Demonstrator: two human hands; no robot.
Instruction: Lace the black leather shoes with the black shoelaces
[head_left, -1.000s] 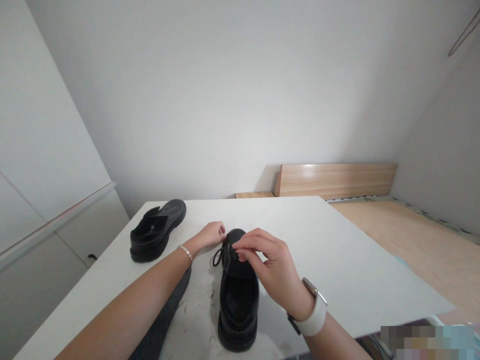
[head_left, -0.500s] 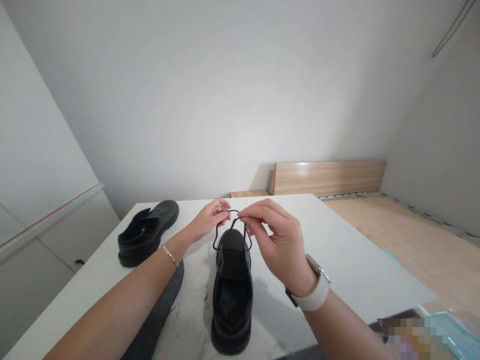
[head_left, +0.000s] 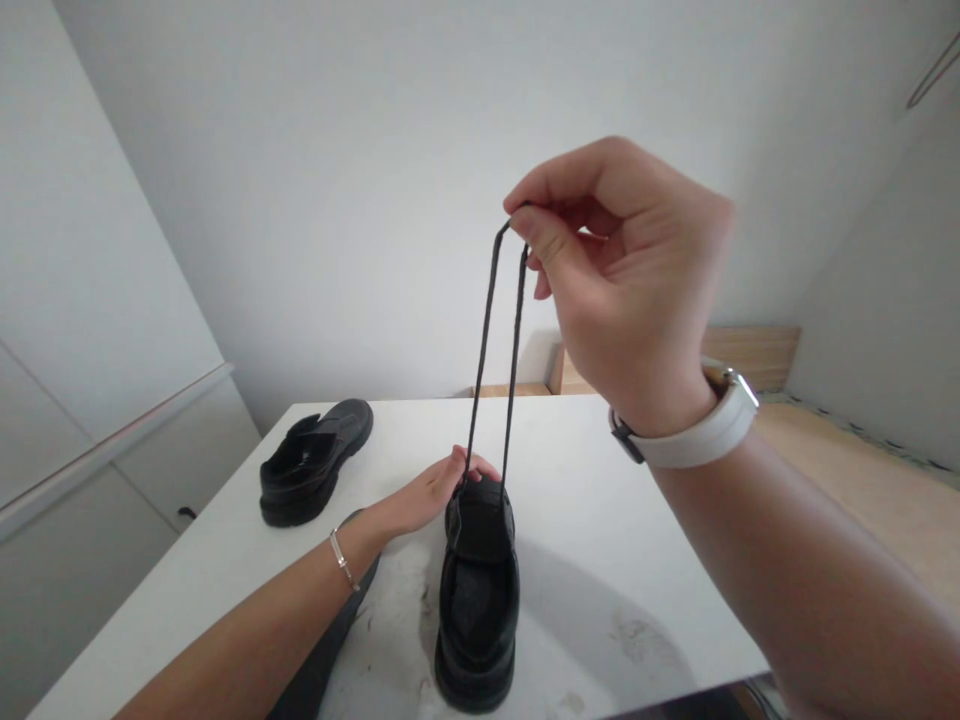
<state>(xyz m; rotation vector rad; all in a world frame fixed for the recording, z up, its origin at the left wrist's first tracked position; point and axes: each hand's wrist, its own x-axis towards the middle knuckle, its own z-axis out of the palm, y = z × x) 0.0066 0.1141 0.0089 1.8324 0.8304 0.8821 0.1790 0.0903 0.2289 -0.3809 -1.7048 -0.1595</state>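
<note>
A black shoe (head_left: 478, 660) stands on the white table with its toe pointing away from me and its opening toward me. High above it, my right hand (head_left: 630, 275) is closed, pinching a black shoelace (head_left: 515, 350) between thumb and fingers. Two taut strands run from that pinch down to the front of the shoe. At the toe, my left hand (head_left: 429, 492) is closed around the shoe's front, thumb near the left strand and fingers on the far side, partly hidden. Behind to the left stands a second black shoe (head_left: 300, 490).
Under my left forearm lies a long dark flat piece (head_left: 322, 650), partly covered. The white table (head_left: 600, 500) bears dirt smudges near me. A wooden bed frame (head_left: 757, 350) stands beyond it on the right, a white cabinet (head_left: 112, 540) on the left.
My right hand has risen high, stretching the shoelace from a slack loop into two long strands. My left hand has gone from the lace down to the shoe's toe.
</note>
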